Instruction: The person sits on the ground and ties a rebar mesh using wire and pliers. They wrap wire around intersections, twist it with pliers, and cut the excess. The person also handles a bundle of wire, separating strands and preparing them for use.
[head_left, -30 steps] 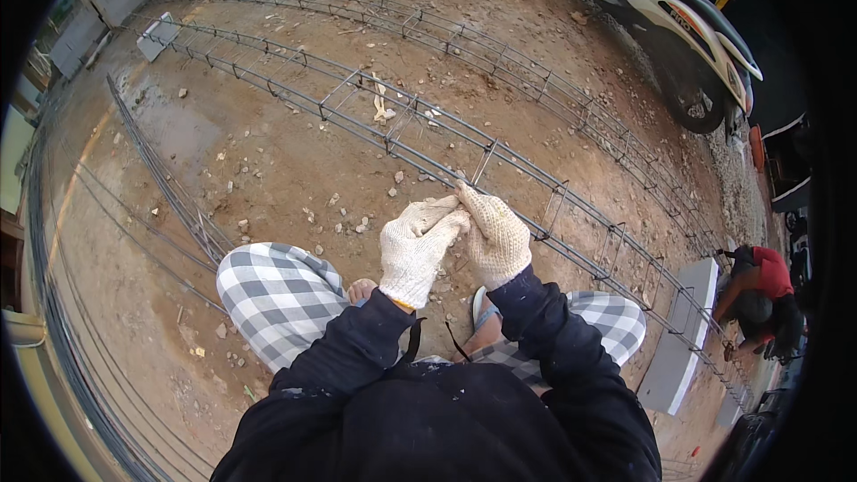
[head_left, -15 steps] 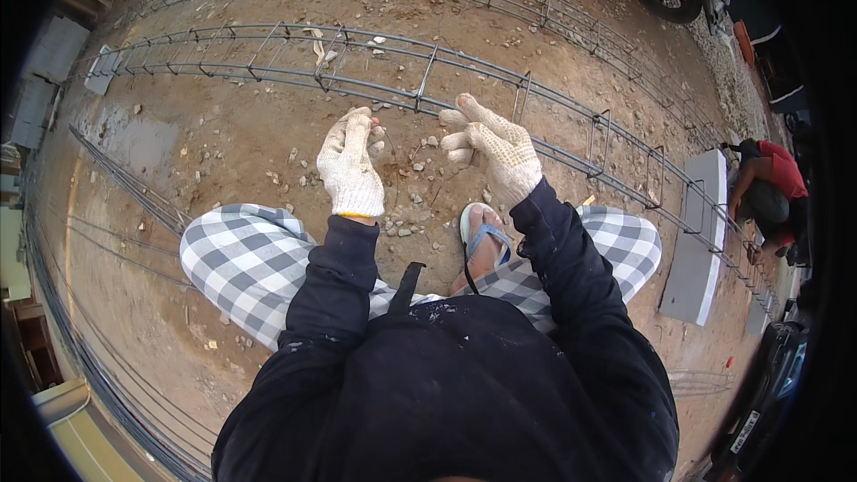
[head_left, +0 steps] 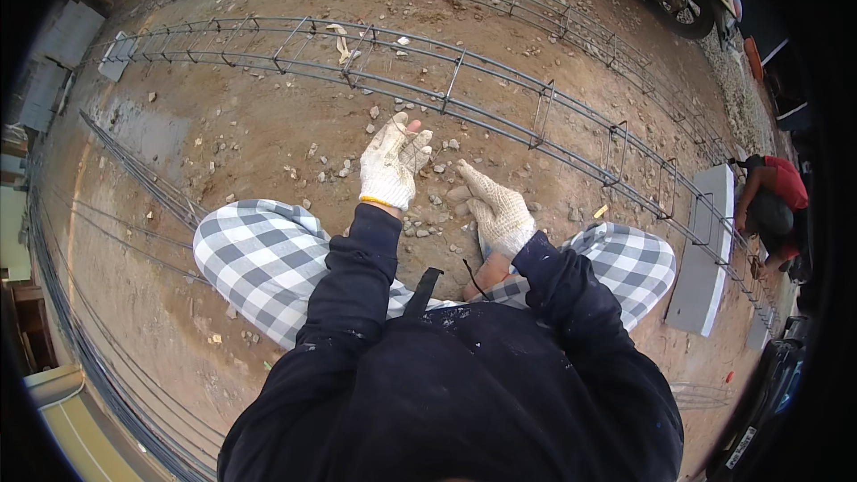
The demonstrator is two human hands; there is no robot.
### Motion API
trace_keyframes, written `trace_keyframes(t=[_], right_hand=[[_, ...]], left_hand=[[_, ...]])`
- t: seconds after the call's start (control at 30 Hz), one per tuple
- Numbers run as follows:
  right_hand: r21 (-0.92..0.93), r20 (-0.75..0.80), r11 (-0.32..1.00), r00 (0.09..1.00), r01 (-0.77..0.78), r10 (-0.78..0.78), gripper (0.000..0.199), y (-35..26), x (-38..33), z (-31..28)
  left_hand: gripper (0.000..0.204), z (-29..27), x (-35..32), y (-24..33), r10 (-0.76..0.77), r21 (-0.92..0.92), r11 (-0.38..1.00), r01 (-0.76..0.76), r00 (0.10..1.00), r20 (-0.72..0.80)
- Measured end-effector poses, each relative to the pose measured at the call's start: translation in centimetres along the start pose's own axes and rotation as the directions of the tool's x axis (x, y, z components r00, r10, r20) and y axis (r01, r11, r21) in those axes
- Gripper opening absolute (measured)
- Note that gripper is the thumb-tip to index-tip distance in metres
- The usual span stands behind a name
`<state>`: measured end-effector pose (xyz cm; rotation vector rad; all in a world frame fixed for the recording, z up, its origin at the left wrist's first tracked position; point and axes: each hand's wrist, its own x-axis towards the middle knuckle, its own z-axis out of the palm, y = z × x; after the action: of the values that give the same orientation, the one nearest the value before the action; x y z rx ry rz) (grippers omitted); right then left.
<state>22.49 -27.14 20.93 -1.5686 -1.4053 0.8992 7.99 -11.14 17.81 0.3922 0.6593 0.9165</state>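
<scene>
My left hand, in a cream knit work glove with a yellow cuff edge, is raised just this side of the nearer rebar cage. Its fingers are loosely bent and apart, a bare fingertip showing through the glove. Whether a thin wire lies in it, I cannot tell. My right hand, gloved alike, is lower and to the right, above my sandalled foot. Its index finger points forward, away from the others, which are partly blurred; I see nothing held. Neither hand touches the cage, a long frame of bars with square stirrups.
A second rebar cage lies farther off. Loose bars rest on the left. Grey blocks prop the near cage at its ends. A person in red crouches at the right. Stones litter the dirt; a vehicle wheel stands beyond.
My left hand has shifted right and its fingers have spread. My right hand has drawn back toward me, away from the cage. The whole view has shifted slightly.
</scene>
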Motion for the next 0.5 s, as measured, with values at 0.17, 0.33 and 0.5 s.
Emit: trace_keyframes(t=[0.17, 0.33, 0.5], right_hand=[[0.085, -0.061, 0.992, 0.993, -0.098, 0.103, 0.057, 2.2, -1.6, 2.6], [-0.107, -0.228, 0.994, 0.974, -0.025, 0.0, 0.054, 4.1, -1.9, 2.3], [-0.371, -0.175, 0.918, 0.981, -0.141, 0.08, 0.052, 4.6, -2.0, 2.8]], left_hand=[[0.042, 0.0, 0.3, -0.4, 0.008, -0.054, 0.999, -0.003, 0.997, 0.082], [0.038, 0.5, -0.4, -0.6, 0.012, -0.119, 0.993, -0.002, 0.997, 0.078], [0.034, 1.5, -1.2, -0.3, 0.002, -0.267, 0.961, 0.074, 0.962, 0.272]])
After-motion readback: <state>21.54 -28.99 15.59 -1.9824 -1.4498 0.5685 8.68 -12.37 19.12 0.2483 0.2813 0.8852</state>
